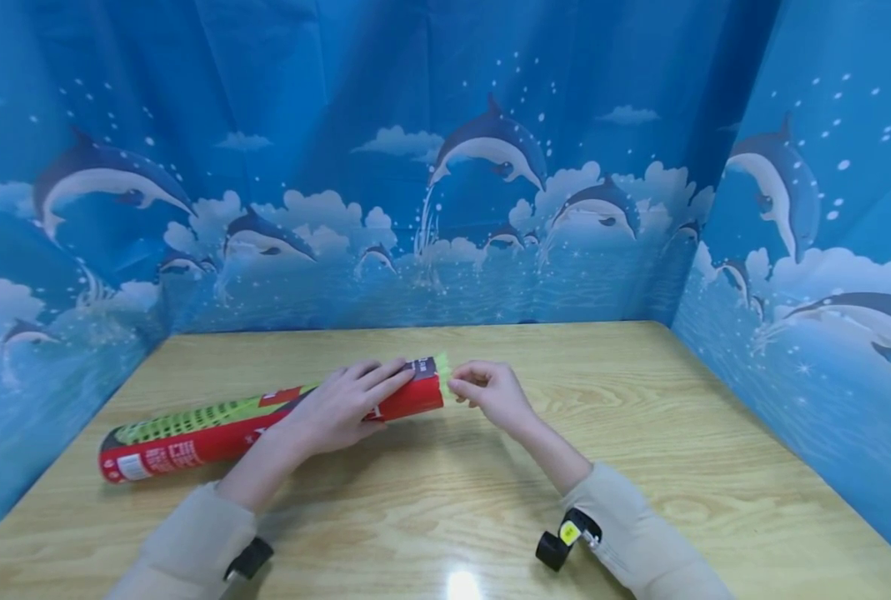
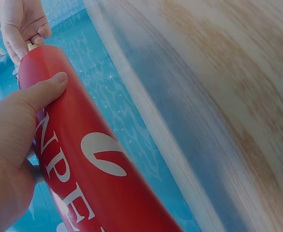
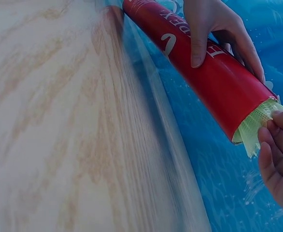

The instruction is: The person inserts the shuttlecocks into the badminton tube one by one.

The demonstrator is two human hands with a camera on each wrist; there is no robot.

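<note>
A long red shuttlecock tube (image 1: 190, 442) with a green dotted panel slants across the table, its right end higher than its left. Over its right half lies my left hand (image 1: 337, 408), gripping it with the thumb on one side and the fingers on the other. From the open right end sticks the yellow-green mesh skirt of a shuttlecock (image 3: 252, 126). My right hand (image 1: 493, 395) pinches the edge of that skirt between thumb and fingers. The rest of the shuttlecock is hidden inside the tube.
The wood-grain table (image 1: 640, 483) extends around both hands. A blue curtain (image 1: 340, 208) printed with dolphins stands along its back and sides. Dark camera mounts (image 1: 565, 537) sit at both wrists, close to the tabletop.
</note>
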